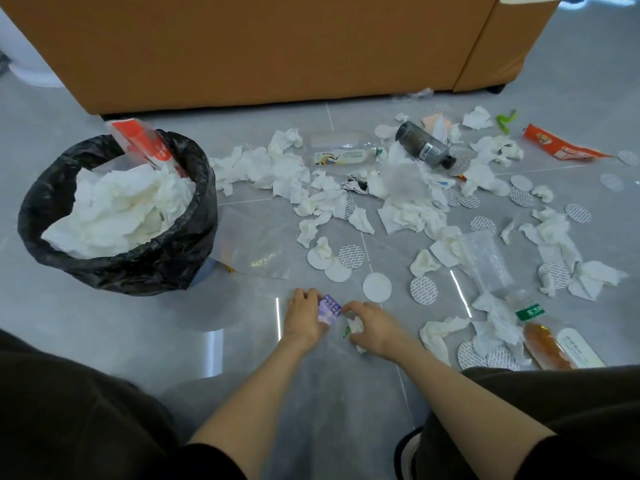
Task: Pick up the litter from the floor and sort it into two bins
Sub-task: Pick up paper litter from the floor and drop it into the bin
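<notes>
My left hand [304, 315] grips a small purple wrapper [329, 309] low over the grey floor. Just to its right, my right hand [372, 327] holds a crumpled white tissue [355, 325] with a green scrap beside it, fingertips touching the wrapper's edge. A bin lined with a black bag [204, 216] stands at the left, heaped with white tissues and a red-and-white package [145, 143]. Litter spreads across the floor beyond: crumpled tissues [263, 168], round foil seals [423, 289], a clear bottle [343, 155], a dark bottle [424, 145].
An orange-brown sofa [259, 46] blocks the back. A clear plastic bag [256, 244] lies beside the bin. At the right lie an orange-drink bottle [545, 341], a red wrapper [561, 148] and a green clip [505, 120]. My knees in dark trousers frame the bottom.
</notes>
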`<act>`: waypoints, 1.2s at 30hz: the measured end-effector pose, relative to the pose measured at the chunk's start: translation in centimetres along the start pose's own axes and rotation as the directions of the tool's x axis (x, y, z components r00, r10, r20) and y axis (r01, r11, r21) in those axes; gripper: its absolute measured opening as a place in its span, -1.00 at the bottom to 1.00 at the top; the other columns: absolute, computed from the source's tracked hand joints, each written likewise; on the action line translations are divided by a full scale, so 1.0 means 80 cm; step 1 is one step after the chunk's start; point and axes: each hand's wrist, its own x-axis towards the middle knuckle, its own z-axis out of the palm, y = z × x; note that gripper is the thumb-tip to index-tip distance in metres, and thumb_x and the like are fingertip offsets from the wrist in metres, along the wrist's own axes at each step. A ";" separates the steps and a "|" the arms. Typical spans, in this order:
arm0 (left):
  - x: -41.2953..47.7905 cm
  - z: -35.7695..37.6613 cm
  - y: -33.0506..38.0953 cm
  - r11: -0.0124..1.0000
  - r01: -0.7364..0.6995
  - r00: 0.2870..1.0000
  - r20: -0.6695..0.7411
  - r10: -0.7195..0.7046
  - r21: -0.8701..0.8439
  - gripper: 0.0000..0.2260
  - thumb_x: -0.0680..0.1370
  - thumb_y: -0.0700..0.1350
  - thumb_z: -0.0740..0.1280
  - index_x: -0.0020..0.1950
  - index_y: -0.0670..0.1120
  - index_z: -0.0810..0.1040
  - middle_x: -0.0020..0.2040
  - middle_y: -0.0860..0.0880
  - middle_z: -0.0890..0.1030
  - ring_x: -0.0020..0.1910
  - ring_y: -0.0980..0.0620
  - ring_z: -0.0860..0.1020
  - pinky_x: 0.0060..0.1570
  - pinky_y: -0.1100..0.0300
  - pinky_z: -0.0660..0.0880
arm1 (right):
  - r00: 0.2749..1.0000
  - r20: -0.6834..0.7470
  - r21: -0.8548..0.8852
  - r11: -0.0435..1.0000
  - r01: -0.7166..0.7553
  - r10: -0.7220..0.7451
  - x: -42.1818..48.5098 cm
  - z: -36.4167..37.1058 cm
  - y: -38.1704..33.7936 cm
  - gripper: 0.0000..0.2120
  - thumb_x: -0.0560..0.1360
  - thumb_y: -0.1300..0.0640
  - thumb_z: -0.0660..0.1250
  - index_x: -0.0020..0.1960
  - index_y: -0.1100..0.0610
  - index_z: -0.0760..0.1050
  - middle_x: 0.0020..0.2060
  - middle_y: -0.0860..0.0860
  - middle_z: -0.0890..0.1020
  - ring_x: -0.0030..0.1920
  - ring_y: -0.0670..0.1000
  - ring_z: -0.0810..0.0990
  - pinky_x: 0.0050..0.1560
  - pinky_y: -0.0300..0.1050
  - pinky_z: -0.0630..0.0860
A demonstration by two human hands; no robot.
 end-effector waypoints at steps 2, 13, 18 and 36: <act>-0.002 -0.004 -0.009 1.000 0.029 1.000 0.002 -0.029 0.004 -0.58 0.44 -0.12 0.41 0.26 -0.13 0.40 0.22 -0.13 0.42 0.23 -0.14 0.38 0.19 0.13 0.35 | 1.000 0.002 -0.032 0.999 -0.005 0.005 0.002 0.007 -0.001 -0.55 0.45 0.22 0.31 0.32 0.06 0.38 0.19 0.11 0.43 0.21 0.11 0.46 0.16 -0.14 0.36; 0.004 -0.013 -0.037 0.961 0.162 0.983 -0.051 -0.178 -0.224 -0.72 0.47 -0.19 0.37 0.18 -0.12 0.50 0.09 -0.12 0.62 0.10 -0.13 0.54 0.10 0.08 0.48 | 0.996 0.027 -0.246 0.966 0.084 -0.080 0.007 0.017 0.000 -0.77 0.55 0.21 0.21 0.17 0.25 0.47 0.18 0.18 0.39 0.16 0.19 0.45 0.06 -0.05 0.37; 0.015 -0.028 -0.031 0.846 0.241 0.941 -0.097 -0.323 -0.475 -0.92 0.52 -0.20 0.32 -0.01 -0.18 0.55 -0.04 -0.15 0.61 -0.08 -0.08 0.54 -0.11 0.19 0.40 | 0.990 -0.115 -0.116 0.991 0.065 -0.078 0.006 0.018 0.001 -0.84 0.55 0.20 0.18 0.06 0.22 0.49 0.12 0.12 0.42 0.11 0.15 0.47 0.02 -0.06 0.38; 0.055 -0.054 -0.053 0.969 -0.003 0.997 -0.077 0.023 0.247 -0.75 0.57 -0.03 0.23 0.13 -0.14 0.54 0.31 -0.09 0.42 0.34 -0.10 0.31 0.31 0.11 0.27 | 0.932 -0.293 0.152 0.973 -0.176 0.215 0.051 -0.015 0.043 -0.73 0.46 0.26 0.35 0.13 0.35 0.49 0.35 0.11 0.29 0.15 0.18 0.45 0.03 -0.21 0.41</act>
